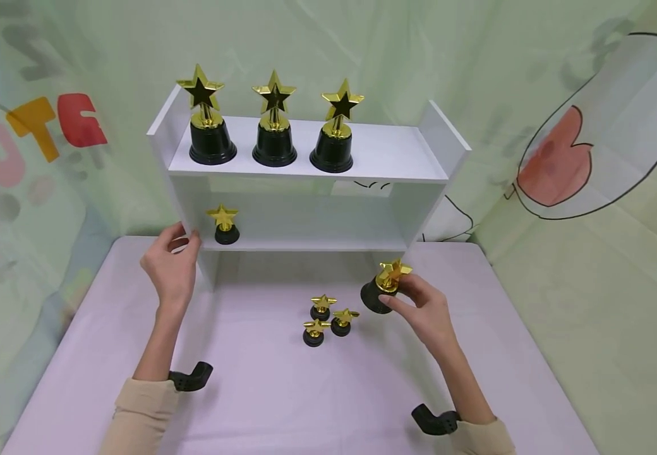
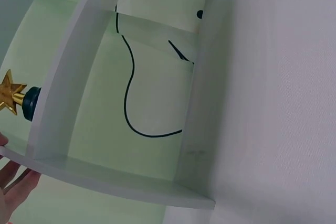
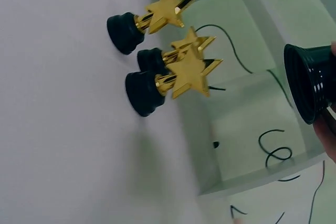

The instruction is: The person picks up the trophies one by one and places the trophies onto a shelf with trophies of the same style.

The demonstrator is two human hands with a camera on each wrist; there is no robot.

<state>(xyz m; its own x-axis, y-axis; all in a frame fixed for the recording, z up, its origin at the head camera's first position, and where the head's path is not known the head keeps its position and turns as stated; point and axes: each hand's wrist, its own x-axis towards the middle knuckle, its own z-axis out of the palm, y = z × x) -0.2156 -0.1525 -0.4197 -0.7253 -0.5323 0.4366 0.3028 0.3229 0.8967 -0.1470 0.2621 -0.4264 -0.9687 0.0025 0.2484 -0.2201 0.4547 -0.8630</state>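
Observation:
My right hand (image 1: 427, 313) holds a gold star trophy (image 1: 372, 294) by its black base and stem, tilted above the table in front of the shelf's right side. In the right wrist view the open underside of that trophy's base (image 3: 310, 82) faces left. My left hand (image 1: 174, 265) grips the left side panel of the white shelf (image 1: 317, 240), thumb on one face and fingers (image 2: 23, 188) on the other. Beside it, on the middle board, stands a small star trophy (image 1: 226, 227). Three larger star trophies, the left one (image 1: 211, 142) among them, stand upright on the top board.
On the table (image 1: 271, 392), three small star trophies stand grouped in front of the shelf, the nearest one (image 1: 314, 338) slightly left. A pale green curtain (image 1: 374, 57) with printed drawings hangs behind the shelf and along both sides.

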